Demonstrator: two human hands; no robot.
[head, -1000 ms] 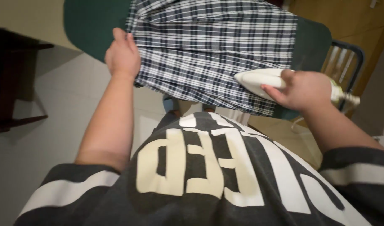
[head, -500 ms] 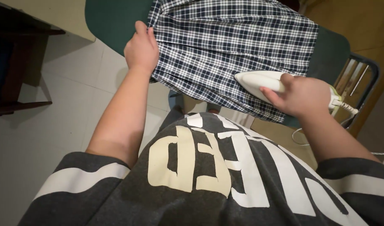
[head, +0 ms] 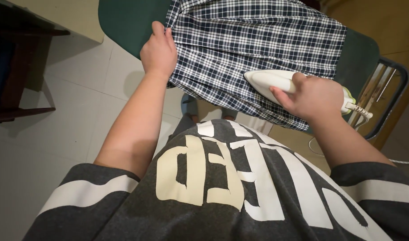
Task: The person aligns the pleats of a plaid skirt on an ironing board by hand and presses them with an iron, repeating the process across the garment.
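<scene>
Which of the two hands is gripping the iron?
The right hand grips the white iron; the left hand only pins the checked cloth's edge.

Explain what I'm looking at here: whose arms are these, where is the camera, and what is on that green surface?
The camera sits on a person's head and looks down, so the two bare arms and the dark shirt with pale lettering at the bottom belong to the wearer. There is no machine. The green surface is an ironing board standing over a pale tiled floor. A dark blue and white checked garment is spread on it, its near edge hanging over the side. The left hand presses on the garment's left edge. The right hand grips the handle of a white iron resting on the cloth, its cord trailing off to the right.
</scene>
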